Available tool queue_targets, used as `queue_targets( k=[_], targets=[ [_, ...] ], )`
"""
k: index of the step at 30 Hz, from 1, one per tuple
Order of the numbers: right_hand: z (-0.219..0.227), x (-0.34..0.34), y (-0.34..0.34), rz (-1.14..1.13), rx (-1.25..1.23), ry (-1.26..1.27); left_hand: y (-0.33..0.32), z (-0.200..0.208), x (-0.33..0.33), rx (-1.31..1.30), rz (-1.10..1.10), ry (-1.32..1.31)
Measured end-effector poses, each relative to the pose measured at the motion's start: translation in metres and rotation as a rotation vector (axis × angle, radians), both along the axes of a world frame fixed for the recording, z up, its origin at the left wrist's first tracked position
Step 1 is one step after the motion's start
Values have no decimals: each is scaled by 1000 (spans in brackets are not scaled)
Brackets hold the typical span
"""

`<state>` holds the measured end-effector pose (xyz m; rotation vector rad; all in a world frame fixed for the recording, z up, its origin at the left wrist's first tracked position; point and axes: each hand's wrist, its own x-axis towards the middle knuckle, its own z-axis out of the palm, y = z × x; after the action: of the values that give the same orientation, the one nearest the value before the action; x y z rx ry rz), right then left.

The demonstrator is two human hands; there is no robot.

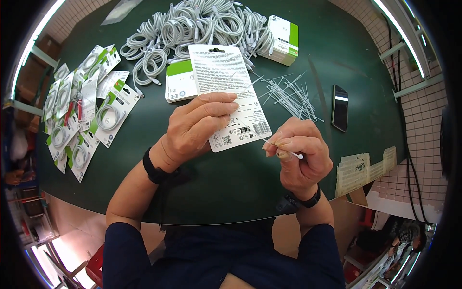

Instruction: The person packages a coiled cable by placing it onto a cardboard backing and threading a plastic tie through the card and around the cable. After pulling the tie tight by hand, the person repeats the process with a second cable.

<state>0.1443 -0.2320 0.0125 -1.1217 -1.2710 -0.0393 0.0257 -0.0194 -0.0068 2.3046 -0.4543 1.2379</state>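
My left hand (202, 120) grips a white cardboard package card (219, 70), its fingers lying across the printed side that faces up. The card has a hang hole at its far end and a barcode at the near right corner. To the right, my right hand (303, 154) pinches a thin white cable tie (297, 155) between thumb and fingers. The tie's small head sticks out near the thumb, and its strap runs left toward the card. Whether the strap passes through the card is hard to make out. Behind my right hand lies a loose pile of white cable ties (291, 96).
Coiled white cables (192, 26) heap up at the back of the green table (216, 192). Stacks of cards stand at the back right (284, 38) and under the held card (180, 84). Carded cables (110, 118) lie at left; a phone (340, 108) at right.
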Motion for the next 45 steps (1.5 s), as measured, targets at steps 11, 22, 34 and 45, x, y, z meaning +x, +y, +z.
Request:
queue_targets(
  k=[11, 22, 34, 45],
  targets=[
    [-2, 2, 2, -10, -47, -30, 0, 0, 0, 17, 6, 5],
    [8, 9, 7, -57, -185, -332, -16, 9, -5, -11, 13, 78],
    [39, 33, -23, 236, -406, 171, -66, 60, -18, 246, 176, 80],
    [29, 39, -16, 112, -102, 820, -75, 45, -9, -843, 0, 516]
  ],
)
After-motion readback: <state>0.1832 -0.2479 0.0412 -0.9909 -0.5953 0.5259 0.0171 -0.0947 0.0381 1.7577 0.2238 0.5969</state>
